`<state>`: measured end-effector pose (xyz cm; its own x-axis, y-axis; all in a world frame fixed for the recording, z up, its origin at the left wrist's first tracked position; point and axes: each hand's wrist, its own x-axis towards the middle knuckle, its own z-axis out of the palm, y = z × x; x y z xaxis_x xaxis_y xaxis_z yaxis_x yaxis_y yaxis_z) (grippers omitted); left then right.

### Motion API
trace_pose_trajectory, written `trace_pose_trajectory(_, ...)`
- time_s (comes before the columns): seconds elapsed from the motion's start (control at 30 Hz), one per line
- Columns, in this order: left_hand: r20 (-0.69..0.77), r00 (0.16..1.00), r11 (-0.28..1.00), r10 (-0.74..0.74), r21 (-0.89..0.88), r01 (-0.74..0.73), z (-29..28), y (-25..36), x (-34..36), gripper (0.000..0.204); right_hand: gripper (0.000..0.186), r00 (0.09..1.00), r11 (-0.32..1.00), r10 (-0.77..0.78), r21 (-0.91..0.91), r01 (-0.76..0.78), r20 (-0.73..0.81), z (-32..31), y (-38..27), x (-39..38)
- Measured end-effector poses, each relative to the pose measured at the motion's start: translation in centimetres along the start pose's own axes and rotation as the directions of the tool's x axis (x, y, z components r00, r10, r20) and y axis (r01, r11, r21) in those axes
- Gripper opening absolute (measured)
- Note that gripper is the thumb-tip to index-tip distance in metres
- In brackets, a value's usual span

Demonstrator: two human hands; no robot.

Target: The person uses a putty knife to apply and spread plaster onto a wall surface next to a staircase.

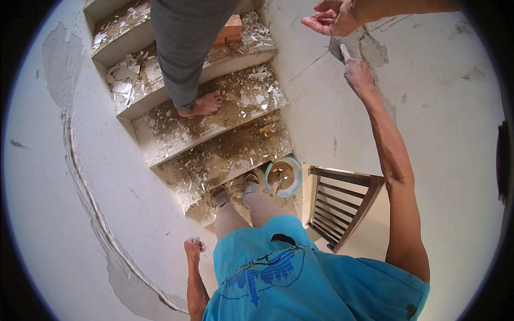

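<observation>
My right hand is raised against the white wall on my right and grips a scraper whose blade lies on a grey patch of bare plaster. My left hand hangs by my hip, fingers curled into a loose fist with nothing in it. Another person's open hand reaches in from the top right, just above the scraper. That person stands barefoot two steps up in grey trousers.
Concrete stairs are littered with paint flakes and rubble. A light-blue bowl of debris sits on the step by my sandalled feet. A brown wooden chair stands below right. An orange brick lies higher up.
</observation>
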<state>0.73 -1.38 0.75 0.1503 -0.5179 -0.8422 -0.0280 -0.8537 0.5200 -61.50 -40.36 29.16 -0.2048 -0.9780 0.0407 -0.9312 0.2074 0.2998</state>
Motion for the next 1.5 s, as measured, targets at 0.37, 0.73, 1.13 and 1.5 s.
trace_pose_trajectory(0.37,0.032,0.999,1.0,-0.017,-0.02,0.017,0.3,-0.3,0.7,0.02,0.047,0.996,0.981,-0.08,-0.173,0.085,0.034,-4.6,1.4,0.0)
trace_pose_trajectory(0.73,0.015,1.0,0.999,-0.012,-0.053,0.013,0.1,-0.5,-0.1,0.019,0.034,0.979,0.947,-0.202,-0.247,0.205,0.041,-4.5,1.7,1.0)
trace_pose_trajectory(1.13,-0.024,1.0,0.999,-0.017,-0.045,0.016,-0.6,-0.8,-0.8,0.016,0.037,0.999,0.987,-0.038,-0.155,0.034,-0.027,-3.5,-1.2,-0.6)
trace_pose_trajectory(1.5,-0.06,0.998,0.997,-0.033,-0.072,0.029,-0.5,0.7,-1.5,0.017,0.049,0.998,0.991,-0.009,-0.129,0.017,0.061,2.9,-2.1,0.6)
